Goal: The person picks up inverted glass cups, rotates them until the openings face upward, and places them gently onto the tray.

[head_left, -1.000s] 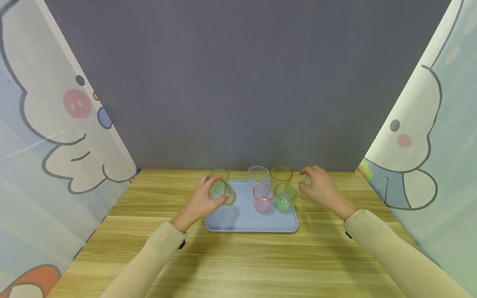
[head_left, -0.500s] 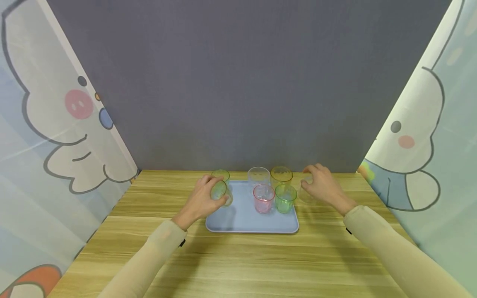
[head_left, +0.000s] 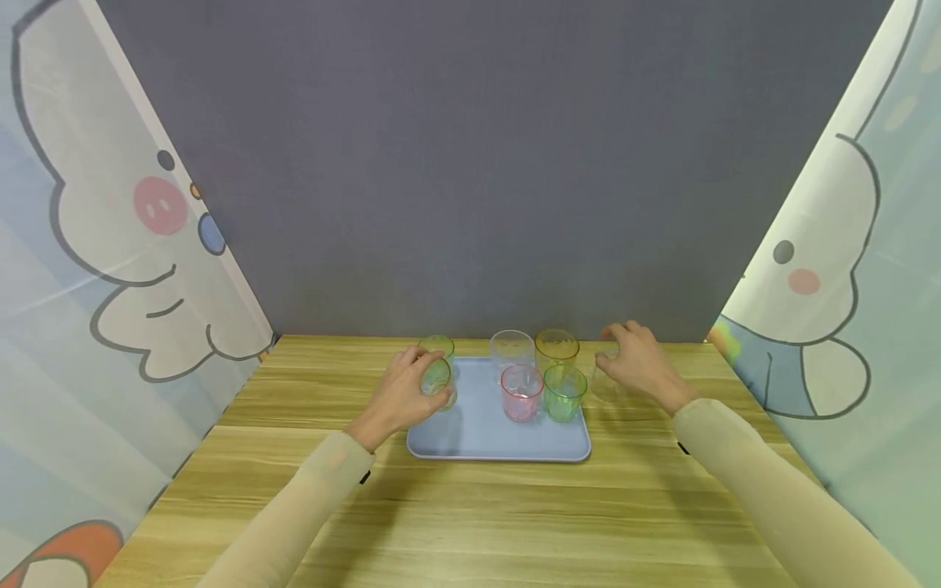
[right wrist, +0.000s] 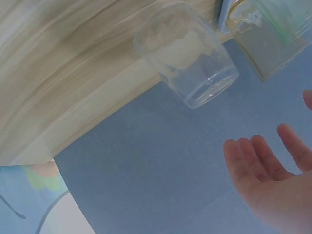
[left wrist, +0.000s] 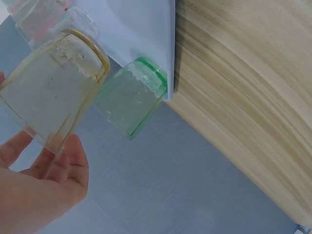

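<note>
My left hand [head_left: 404, 388] grips a clear, yellow-tinted drinking glass [left wrist: 58, 87] near its rim, above or on the left part of the blue tray [head_left: 485, 441]. Just behind it stands a green glass [left wrist: 134, 97] at the tray's corner. My right hand [head_left: 638, 366] is at the tray's right, fingers loosely bent and nothing between them. Close below it a clear glass [right wrist: 187, 56] stands on the table, apart from the fingers in the right wrist view. The tray also bears a pink glass [head_left: 522, 396], another green glass [head_left: 564, 396], a clear glass [head_left: 510, 351] and an amber glass [head_left: 556, 347].
The wooden table [head_left: 485, 523] reaches back to a grey upright panel [head_left: 470, 180]. Curtains with cartoon figures hang on the left [head_left: 110, 269] and the right [head_left: 831, 278].
The glass in my left hand has come down and turned more upright over the tray. My right hand has shifted slightly right and up; the other glasses keep their places.
</note>
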`<state>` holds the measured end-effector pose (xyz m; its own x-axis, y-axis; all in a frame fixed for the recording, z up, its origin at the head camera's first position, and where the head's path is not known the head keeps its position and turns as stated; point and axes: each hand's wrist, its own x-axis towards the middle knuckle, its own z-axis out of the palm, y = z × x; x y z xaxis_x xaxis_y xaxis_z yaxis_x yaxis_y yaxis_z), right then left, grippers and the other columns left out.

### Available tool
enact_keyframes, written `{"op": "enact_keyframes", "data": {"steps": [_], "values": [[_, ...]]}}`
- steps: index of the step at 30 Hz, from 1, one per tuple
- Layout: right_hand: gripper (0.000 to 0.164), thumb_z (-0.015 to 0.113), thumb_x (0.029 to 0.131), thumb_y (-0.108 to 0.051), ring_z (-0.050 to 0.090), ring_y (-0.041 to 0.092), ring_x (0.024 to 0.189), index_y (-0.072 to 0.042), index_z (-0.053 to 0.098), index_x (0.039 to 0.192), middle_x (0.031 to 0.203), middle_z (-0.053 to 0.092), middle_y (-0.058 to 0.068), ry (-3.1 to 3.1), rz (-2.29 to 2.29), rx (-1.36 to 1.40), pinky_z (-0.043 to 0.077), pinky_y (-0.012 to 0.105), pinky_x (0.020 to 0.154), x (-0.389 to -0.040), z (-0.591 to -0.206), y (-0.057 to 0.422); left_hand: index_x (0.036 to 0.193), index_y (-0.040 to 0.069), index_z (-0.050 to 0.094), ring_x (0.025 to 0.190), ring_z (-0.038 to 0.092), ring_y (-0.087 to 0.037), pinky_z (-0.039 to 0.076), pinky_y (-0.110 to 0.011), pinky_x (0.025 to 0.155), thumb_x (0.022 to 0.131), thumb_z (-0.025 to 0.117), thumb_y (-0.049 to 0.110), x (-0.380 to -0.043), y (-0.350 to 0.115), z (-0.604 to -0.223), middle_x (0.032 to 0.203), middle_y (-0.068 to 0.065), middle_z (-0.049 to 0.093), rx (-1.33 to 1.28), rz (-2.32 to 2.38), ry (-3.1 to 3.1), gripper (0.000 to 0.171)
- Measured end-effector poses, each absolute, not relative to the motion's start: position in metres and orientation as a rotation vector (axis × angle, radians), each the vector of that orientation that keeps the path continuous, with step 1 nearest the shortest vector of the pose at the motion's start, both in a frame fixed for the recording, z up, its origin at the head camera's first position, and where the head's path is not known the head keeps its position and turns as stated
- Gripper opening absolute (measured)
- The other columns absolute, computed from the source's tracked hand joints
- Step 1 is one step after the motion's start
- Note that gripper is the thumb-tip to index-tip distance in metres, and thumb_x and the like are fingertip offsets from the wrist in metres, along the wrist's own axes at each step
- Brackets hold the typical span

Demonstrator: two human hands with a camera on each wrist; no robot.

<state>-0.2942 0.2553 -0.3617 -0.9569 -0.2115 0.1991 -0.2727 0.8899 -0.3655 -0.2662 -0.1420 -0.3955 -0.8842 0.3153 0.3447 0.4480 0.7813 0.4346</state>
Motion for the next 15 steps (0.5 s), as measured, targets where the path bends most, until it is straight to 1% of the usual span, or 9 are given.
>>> {"op": "enact_keyframes", "data": {"steps": [4, 9, 15], "values": [[0.051, 0.059, 0.096, -0.026, 0.044, 0.057, 0.122, 0.007, 0.056, 0.134, 0.131, 0.05, 0.034, -2.922, 0.588, 0.358, 0.041, 0.067, 0.096, -0.297, -0.366, 0.257, 0.142, 0.007, 0.059, 0.122, 0.05, -0.035, 0.046, -0.052, 0.098, 0.087, 0.073, 0.038, -0.268, -0.142, -0.398, 0.13, -0.011, 0.056, -0.596, -0.747, -2.722, 0.064], [0.054, 0.059, 0.094, -0.028, 0.042, 0.058, 0.124, 0.007, 0.055, 0.135, 0.134, 0.048, 0.035, -2.93, 0.573, 0.341, 0.04, 0.069, 0.098, -0.302, -0.373, 0.26, 0.143, 0.007, 0.058, 0.124, 0.049, -0.035, 0.046, -0.053, 0.099, 0.087, 0.073, 0.039, -0.269, -0.142, -0.402, 0.133, -0.012, 0.056, -0.586, -0.751, -2.735, 0.066], [0.054, 0.059, 0.094, -0.029, 0.043, 0.058, 0.124, 0.007, 0.056, 0.135, 0.134, 0.048, 0.035, -2.944, 0.546, 0.324, 0.042, 0.07, 0.095, -0.304, -0.38, 0.262, 0.144, 0.008, 0.057, 0.124, 0.049, -0.033, 0.046, -0.052, 0.1, 0.088, 0.073, 0.039, -0.271, -0.143, -0.405, 0.135, -0.012, 0.055, -0.576, -0.735, -2.754, 0.066]]}}
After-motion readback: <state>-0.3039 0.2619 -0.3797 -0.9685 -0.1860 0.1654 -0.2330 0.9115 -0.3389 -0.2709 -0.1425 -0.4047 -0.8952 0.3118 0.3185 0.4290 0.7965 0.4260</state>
